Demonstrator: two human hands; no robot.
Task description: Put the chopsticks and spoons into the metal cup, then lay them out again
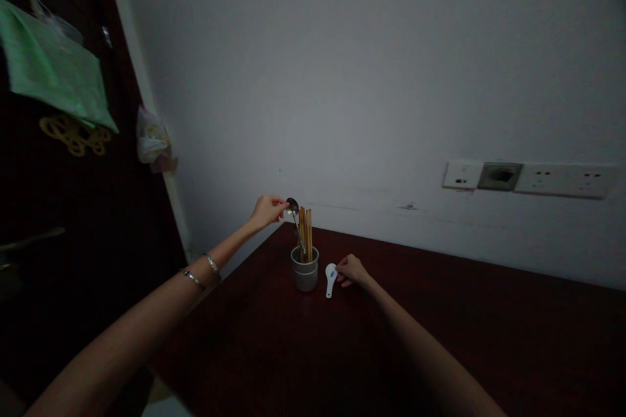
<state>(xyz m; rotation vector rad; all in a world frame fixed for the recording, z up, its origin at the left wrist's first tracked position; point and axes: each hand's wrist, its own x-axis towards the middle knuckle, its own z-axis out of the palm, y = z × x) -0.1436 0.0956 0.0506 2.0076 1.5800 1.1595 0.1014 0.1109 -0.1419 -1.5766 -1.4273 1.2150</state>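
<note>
A grey cylindrical holder (306, 278) stands on the dark red table, with several wooden chopsticks (306, 234) upright in it. My left hand (268, 210) pinches the bowl of a metal spoon (293, 206); the spoon's handle points down into the holder, leaning beside the chopsticks. Right of the holder lies a white soup spoon (330, 279) with a small blue mark, its handle toward me. The fingers of my right hand (352, 270) are closed at the edge of that spoon's bowl, which appears to rest on the table.
The dark red table (440, 313) meets a pale wall (342, 111) at the back. Wall sockets (540, 180) are at the right. At the left is a dark door (29, 195) with a green cloth (53, 65) hanging on it, and a plastic bag (151, 137) hangs nearby.
</note>
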